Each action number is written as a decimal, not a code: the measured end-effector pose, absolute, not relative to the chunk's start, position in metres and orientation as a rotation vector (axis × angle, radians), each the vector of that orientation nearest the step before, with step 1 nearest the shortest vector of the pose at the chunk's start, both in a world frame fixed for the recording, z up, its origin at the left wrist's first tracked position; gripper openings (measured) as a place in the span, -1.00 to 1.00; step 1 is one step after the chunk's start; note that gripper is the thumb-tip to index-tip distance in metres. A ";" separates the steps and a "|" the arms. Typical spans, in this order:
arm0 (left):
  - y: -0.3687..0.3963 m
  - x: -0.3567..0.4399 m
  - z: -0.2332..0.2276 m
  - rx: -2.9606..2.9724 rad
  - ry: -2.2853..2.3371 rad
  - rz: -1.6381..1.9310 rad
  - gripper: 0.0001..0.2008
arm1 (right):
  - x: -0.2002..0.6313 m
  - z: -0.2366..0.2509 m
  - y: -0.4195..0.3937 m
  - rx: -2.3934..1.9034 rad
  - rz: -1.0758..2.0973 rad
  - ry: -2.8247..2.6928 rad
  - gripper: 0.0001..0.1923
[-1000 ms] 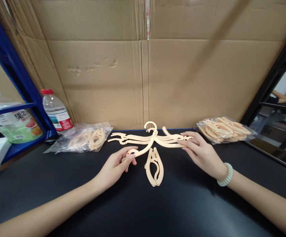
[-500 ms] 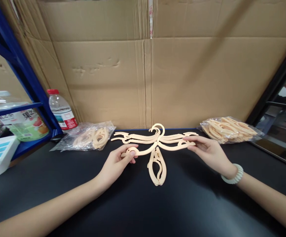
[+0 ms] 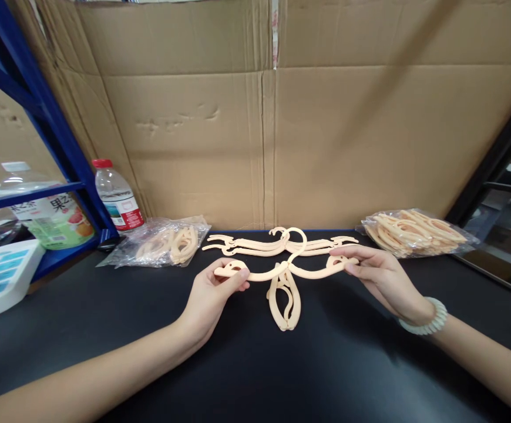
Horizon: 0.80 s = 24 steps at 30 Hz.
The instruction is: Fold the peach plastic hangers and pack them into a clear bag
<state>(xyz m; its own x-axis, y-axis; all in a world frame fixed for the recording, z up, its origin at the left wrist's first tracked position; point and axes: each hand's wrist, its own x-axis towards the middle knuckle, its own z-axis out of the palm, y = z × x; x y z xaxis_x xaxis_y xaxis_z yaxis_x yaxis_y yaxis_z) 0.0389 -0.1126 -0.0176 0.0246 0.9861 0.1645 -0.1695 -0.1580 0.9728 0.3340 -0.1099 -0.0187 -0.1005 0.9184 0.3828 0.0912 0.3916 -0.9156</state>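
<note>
Between my two hands an unfolded beige folding clothes hanger (image 3: pixel 312 274) is held up, its hook rising at the middle. My left hand (image 3: pixel 211 294) pinches the end of its left arm, thumb in front. My right hand (image 3: pixel 381 279) grips the end of the right arm between thumb and fingers. Below the held hanger a folded hanger (image 3: pixel 277 299) lies on the black table, its upper part partly hidden. Behind, several unfolded hangers (image 3: pixel 255 247) lie stacked with their arms spread and hooks toward the middle.
A clear bag of beige hangers (image 3: pixel 171 244) lies at left, a fuller bag (image 3: pixel 414 232) at right. A red-capped bottle (image 3: pixel 117 197), a blue rack (image 3: pixel 39 111) and a white tray (image 3: pixel 13 276) stand on the left. Cardboard (image 3: pixel 194 147) closes off the back.
The hanger in my hands has come away from the stack toward me, and its hook now leans to the right. Both hands still hold its ends. The view has shifted slightly.
</note>
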 end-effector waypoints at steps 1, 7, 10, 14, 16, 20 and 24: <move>-0.112 0.039 -0.018 1.203 0.961 1.360 -0.75 | 0.333 -0.019 -0.110 -0.954 0.904 -1.509 -0.73; -0.111 0.039 -0.019 1.111 0.894 1.350 -0.68 | 0.330 -0.016 -0.112 -0.940 1.007 -1.458 -0.69; -0.112 0.039 -0.018 1.103 0.901 1.343 -0.64 | 0.330 -0.015 -0.113 -0.929 1.026 -1.442 -0.71; -0.113 0.041 -0.018 1.106 0.902 1.352 -0.58 | 0.324 -0.015 -0.116 -0.908 1.055 -1.404 -0.69; -0.114 0.043 -0.019 1.150 0.885 1.331 -0.65 | 0.318 -0.015 -0.118 -0.889 1.098 -1.372 -0.66; -0.117 0.048 -0.020 1.281 0.869 1.226 -0.76 | 0.303 -0.018 -0.124 -0.860 1.172 -1.349 -0.56; -0.120 0.050 -0.020 1.310 0.872 1.206 -0.79 | 0.294 -0.019 -0.130 -0.799 1.194 -1.446 -0.61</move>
<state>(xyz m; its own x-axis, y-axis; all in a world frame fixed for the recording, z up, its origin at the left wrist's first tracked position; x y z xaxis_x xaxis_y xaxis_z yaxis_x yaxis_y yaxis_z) 0.0496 -0.1196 -0.0197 0.2104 0.9645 0.1596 -0.1505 -0.1293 0.9801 0.2944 -0.1297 -0.0193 -0.2278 0.9263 0.3001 -0.1198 0.2792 -0.9527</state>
